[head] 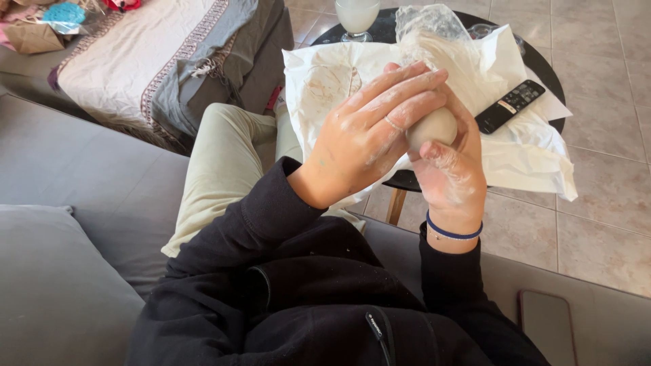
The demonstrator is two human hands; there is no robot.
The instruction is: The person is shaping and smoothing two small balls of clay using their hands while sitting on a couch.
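A pale grey ball of clay (434, 127) sits pressed between both of my palms. My left hand (369, 129) lies over the top of the ball, fingers stretched flat and dusted white, a thin ring on one finger. My right hand (451, 169) cups the ball from below and the right; a blue band is around its wrist. Both hands hover above the near edge of a round black table (549, 68) covered by stained white paper (325, 74).
On the table lie a black remote (509, 106), a crumpled clear plastic bag (427, 27) and a glass of whitish liquid (357, 17). I sit on a grey sofa (68, 176); a dark phone (546, 325) lies beside me. A blanket-covered seat (156, 54) stands behind. The floor is tiled.
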